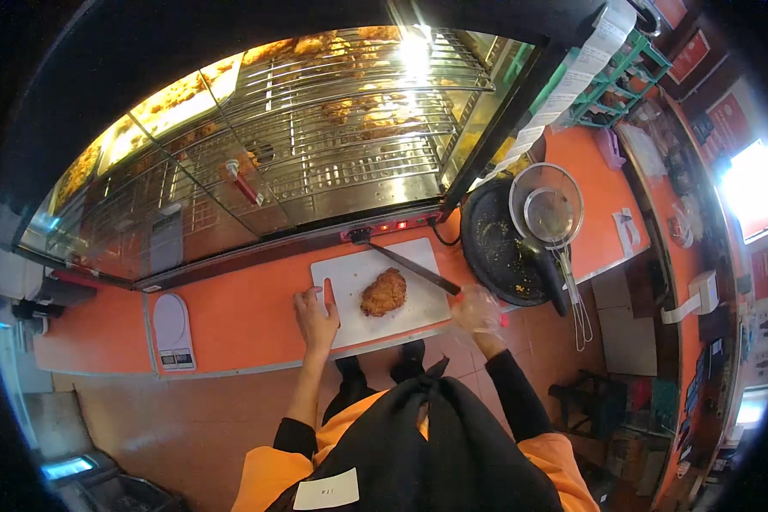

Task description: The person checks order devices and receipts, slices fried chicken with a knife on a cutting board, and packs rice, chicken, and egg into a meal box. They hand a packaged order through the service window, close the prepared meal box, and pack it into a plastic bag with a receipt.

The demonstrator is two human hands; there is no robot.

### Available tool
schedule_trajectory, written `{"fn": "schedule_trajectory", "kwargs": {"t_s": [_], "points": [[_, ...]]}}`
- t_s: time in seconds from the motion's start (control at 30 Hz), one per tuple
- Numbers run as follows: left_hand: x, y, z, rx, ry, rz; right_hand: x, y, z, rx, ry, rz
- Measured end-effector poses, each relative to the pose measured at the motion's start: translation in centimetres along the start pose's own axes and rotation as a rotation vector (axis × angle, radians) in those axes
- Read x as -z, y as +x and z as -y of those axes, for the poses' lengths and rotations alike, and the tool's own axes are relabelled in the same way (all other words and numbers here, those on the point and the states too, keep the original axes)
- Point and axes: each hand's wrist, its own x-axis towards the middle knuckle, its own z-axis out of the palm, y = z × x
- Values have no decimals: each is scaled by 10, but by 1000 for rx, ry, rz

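A white cutting board (418, 314) lies on the orange counter, with a browned piece of fried chicken (383, 293) on its middle. My left hand (317, 321) is bare. Its fingers are spread at the left edge of the board, beside the handle slot, apart from the chicken. In a clear plastic glove, my right hand (478, 310) is closed round the red handle of a long knife. The knife's dark blade (414, 268) slants up and left over the board, beyond the chicken and apart from it.
Beyond the board stands a lit glass warming cabinet (316, 171) with fried pieces on wire racks. At the right are a black frying pan (486, 247) and wire strainers (548, 205). A white kitchen scale (173, 328) sits at the left on the orange counter (239, 320).
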Motion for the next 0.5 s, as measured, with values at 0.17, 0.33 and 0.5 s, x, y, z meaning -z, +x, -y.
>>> {"fn": "schedule_trajectory", "kwargs": {"t_s": [0.17,0.33,0.5], "points": [[11,22,-41,8,-45,-48,38,-16,32,-177,177,299],[9,45,-57,-257,-198,39,37,-13,84,-290,248,432],[-19,53,-43,-415,-160,379,8,-25,88,-214,190,422]]}}
